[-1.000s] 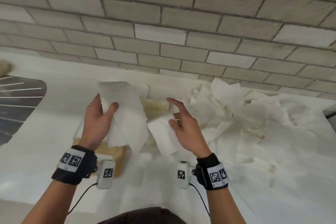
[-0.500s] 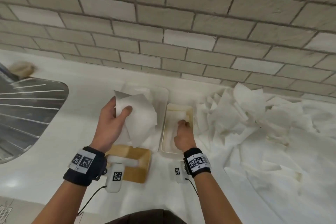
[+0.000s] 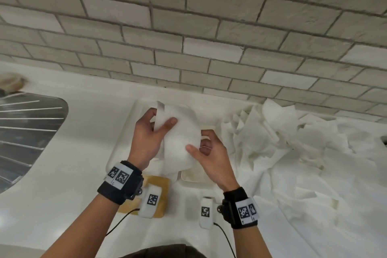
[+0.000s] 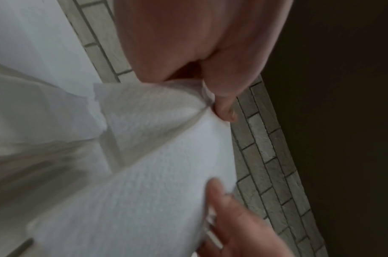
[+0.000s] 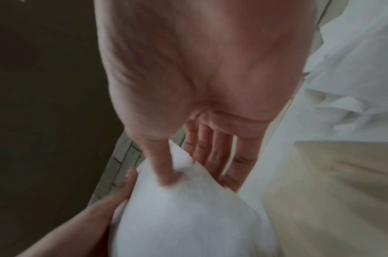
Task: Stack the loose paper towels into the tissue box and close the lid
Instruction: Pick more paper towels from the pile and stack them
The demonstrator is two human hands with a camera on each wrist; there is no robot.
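Observation:
A bundle of white paper towels [image 3: 180, 132] hangs above the counter, held by both hands. My left hand [image 3: 162, 116] grips its top edge, thumb in front. My right hand [image 3: 199, 142] pinches its right side between thumb and fingers. In the left wrist view the thumb presses into the paper towels [image 4: 155, 173]. In the right wrist view my thumb lies on the paper towels [image 5: 188, 217]. The open white tissue box [image 3: 194, 179] sits below my right hand, mostly hidden. Its wooden lid [image 3: 161, 184] lies on the counter under my left wrist.
A big heap of loose towels [image 3: 282, 142] covers the counter to the right. A white tray-like shell [image 3: 127, 132] lies behind my left hand. A metal sink drainer [image 3: 25, 132] is at the far left. A brick wall [image 3: 209, 37] runs close behind.
My right hand came up out of the tissue box and took hold of the towels that my left hand holds. The left hand kept its grip.

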